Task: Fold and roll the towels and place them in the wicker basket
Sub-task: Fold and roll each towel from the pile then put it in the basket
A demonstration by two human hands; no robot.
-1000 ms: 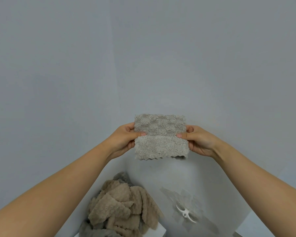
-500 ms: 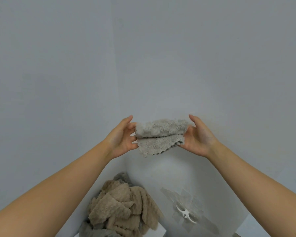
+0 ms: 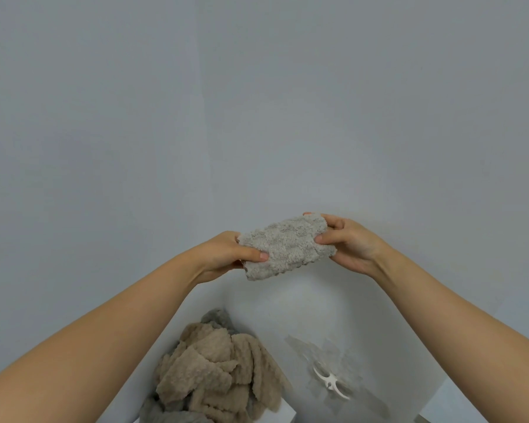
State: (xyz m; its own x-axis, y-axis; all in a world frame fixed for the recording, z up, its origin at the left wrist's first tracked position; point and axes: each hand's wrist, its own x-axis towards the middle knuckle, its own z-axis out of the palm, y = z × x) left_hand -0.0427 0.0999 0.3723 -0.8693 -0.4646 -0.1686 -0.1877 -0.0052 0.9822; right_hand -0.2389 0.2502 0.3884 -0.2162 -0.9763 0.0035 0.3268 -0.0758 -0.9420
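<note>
Both hands are engaged on one small light-grey fleecy towel (image 3: 286,247), folded into a thick oblong bundle. I hold it in the air, beyond and above the heap of beige fleecy towels (image 3: 217,370), clear of the heap and of the white tabletop (image 3: 287,306). The bundle is tilted: the end at my left hand (image 3: 226,254) sits lower and nearer the heap, and the end at my right hand (image 3: 348,242) sits higher and farther from it. The scalloped hem runs along the edge facing the heap.

Left hand: grips its end of the towel, thumb pressed across the top face, fingers underneath and out of sight.
Right hand: pinches the opposite end, thumb on the near face, fingers wrapped round the back. One fingertip shows over the top corner.

The heap lies loose on the tabletop, pieces overlapping at odd angles. A darker grey towel (image 3: 217,317) shows at the heap's far side. Grey cloth also shows at its near edge, and I cannot tell whether it is the same piece. Right of the heap and apart from it, a small white curved plastic piece (image 3: 330,381) lies on the tabletop under strips of clear tape (image 3: 306,346).
</note>
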